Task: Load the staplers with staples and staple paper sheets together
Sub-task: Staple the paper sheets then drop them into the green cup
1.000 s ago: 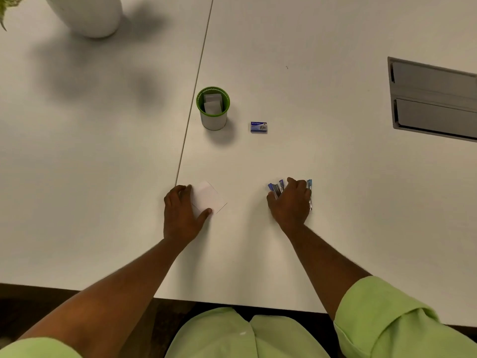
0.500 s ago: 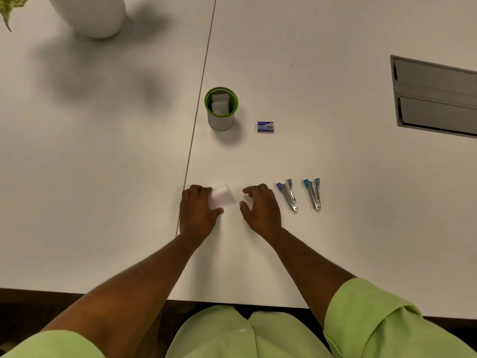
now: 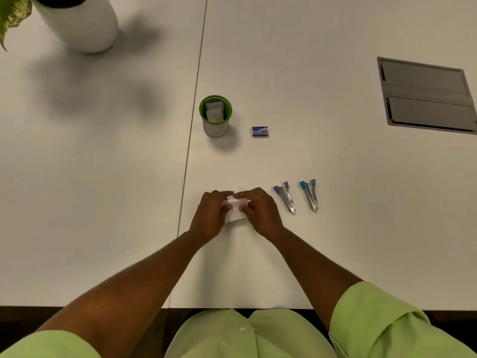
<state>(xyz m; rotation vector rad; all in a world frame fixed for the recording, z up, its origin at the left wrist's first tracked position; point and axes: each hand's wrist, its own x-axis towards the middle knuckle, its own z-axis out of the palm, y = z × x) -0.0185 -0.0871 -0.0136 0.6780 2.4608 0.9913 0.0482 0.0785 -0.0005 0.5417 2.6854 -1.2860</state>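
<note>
White table (image 3: 309,241): both hands, left (image 3: 210,217) and right (image 3: 260,213), pinch small paper sheets (image 3: 236,210).

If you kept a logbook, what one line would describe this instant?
left hand: holds paper sheets | right hand: holds same sheets | two staplers: on table, untouched | staple box: beside green cup

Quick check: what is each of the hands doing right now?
Left hand: pinching the small white paper sheets from the left side.
Right hand: pinching the same sheets from the right side.
</note>
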